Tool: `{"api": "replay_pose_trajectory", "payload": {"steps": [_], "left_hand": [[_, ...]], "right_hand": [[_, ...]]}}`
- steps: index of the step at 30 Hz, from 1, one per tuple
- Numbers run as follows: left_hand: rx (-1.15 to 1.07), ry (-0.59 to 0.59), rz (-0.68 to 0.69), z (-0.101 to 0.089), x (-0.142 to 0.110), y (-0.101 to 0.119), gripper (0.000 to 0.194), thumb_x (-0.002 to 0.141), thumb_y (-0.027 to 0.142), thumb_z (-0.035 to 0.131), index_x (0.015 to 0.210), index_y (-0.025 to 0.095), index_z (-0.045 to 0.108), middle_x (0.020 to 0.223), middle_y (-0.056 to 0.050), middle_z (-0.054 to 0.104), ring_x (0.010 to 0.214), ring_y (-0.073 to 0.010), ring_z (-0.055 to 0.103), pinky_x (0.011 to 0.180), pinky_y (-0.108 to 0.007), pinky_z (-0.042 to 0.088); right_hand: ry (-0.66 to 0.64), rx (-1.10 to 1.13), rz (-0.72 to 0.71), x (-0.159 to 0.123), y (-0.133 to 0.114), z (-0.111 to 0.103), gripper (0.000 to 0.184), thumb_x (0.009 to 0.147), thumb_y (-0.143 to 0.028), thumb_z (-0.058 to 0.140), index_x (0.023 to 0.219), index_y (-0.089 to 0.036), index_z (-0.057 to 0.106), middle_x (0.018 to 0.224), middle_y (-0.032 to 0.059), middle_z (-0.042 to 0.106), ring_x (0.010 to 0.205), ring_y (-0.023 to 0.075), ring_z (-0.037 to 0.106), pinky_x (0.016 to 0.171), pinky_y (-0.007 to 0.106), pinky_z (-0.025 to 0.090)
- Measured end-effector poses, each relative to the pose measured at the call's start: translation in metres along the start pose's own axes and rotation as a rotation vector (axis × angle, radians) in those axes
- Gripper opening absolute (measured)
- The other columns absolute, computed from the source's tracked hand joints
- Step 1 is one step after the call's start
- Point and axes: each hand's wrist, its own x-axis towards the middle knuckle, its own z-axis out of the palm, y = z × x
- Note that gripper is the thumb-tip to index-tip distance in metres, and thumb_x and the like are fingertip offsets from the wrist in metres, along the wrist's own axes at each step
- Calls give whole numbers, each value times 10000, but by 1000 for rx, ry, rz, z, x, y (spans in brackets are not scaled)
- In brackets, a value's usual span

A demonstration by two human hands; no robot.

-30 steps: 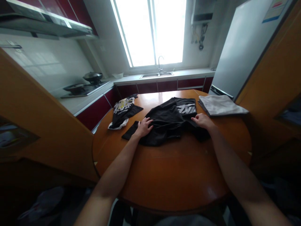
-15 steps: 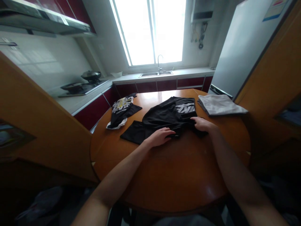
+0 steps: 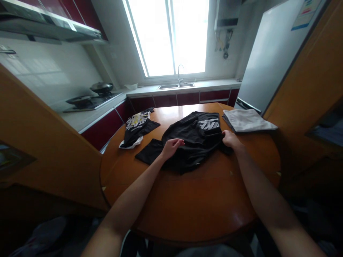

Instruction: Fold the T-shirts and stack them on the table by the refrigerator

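A black T-shirt [image 3: 193, 141] with a white print lies crumpled in the middle of the round wooden table [image 3: 187, 200]. My left hand [image 3: 171, 147] rests on its left part, fingers curled into the cloth. My right hand [image 3: 229, 139] pinches the shirt's right edge. A sleeve spreads flat to the left of my left hand.
Another black garment with a yellow and white print [image 3: 136, 129] lies at the table's left. A folded grey cloth [image 3: 248, 120] sits at the right, beside a refrigerator [image 3: 270, 57]. Behind are a counter with a sink [image 3: 174, 85] and a stove with pans [image 3: 91, 98].
My left hand moved from the shirt's left part to its near hem and then back up, pulling the cloth. The shirt's bundle has shifted. My right hand stayed at the right edge.
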Motion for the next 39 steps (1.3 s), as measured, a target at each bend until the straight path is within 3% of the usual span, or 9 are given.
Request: {"api": "replay_pose_trajectory", "payload": {"steps": [2, 5, 10, 16, 21, 24, 32, 36, 39], "left_hand": [[226, 104, 66, -1, 3, -12, 397, 938, 484, 570, 1173, 205, 726, 1198, -98, 733, 1148, -267, 668, 1021, -423, 515], [521, 65, 45, -2, 5, -26, 400, 942, 378, 577, 1313, 257, 661, 1417, -78, 615, 1388, -298, 492, 1181, -516, 345], [699, -38, -14, 2, 4, -33, 441, 1004, 404, 478, 1419, 287, 571, 1554, -89, 474, 1495, -325, 326, 1199, -622, 215], [698, -33, -21, 2, 4, -34, 437, 1002, 441, 471, 1407, 319, 581, 1564, -67, 465, 1497, -324, 321, 1204, -611, 206], [689, -42, -32, 2, 5, -33, 453, 998, 434, 473, 1414, 292, 582, 1574, -85, 445, 1501, -340, 308, 1205, -621, 188], [695, -52, -45, 3, 6, -32, 467, 1000, 435, 466, 1427, 279, 574, 1586, -88, 426, 1510, -343, 286, 1208, -619, 180], [684, -99, -16, 1, 8, -35, 451, 993, 423, 479, 1420, 313, 575, 1589, -63, 426, 1510, -340, 285, 1205, -618, 189], [687, -68, 47, 1, 9, -26, 460, 970, 369, 530, 1419, 280, 574, 1568, -99, 451, 1492, -350, 321, 1187, -637, 225], [701, 7, 130, 2, 7, -15, 448, 961, 309, 537, 1404, 262, 587, 1533, -101, 497, 1465, -324, 377, 1193, -609, 247]], "right_hand": [[6, 21, 17, 0, 0, 3, 466, 821, -143, 583, 1283, -191, 626, 1213, 154, 689, 1115, 290, 652, 926, 360, 495], [44, 18, 42, -2, -4, 14, 531, 858, -188, 559, 1389, -181, 549, 1295, 178, 636, 1186, 312, 603, 972, 398, 470], [230, 8, 52, -13, -14, 35, 607, 993, -308, 367, 1552, -78, 311, 1407, 252, 525, 1304, 343, 491, 1075, 465, 364], [163, -79, 0, -34, -7, 40, 651, 1027, -404, 293, 1588, -80, 225, 1496, 240, 471, 1424, 312, 389, 1163, 476, 249], [57, -139, -55, -62, 24, 35, 707, 1030, -468, 267, 1613, -87, 147, 1607, 201, 348, 1511, 278, 274, 1217, 486, 181], [22, -183, -142, -88, 54, 27, 652, 1023, -407, 276, 1604, -113, 233, 1632, 153, 320, 1529, 260, 242, 1234, 480, 164], [-178, -82, -426, -125, 135, -29, 669, 922, -271, 396, 1587, -239, 330, 1633, 18, 338, 1532, 176, 230, 1254, 407, 182], [41, -147, -314, -126, 138, -42, 665, 823, -124, 440, 1479, -219, 505, 1554, 56, 476, 1493, 221, 331, 1249, 461, 203], [291, -125, -257, -136, 115, -29, 490, 849, -138, 446, 1287, -184, 658, 1389, 114, 615, 1352, 265, 499, 1175, 445, 347]]}}
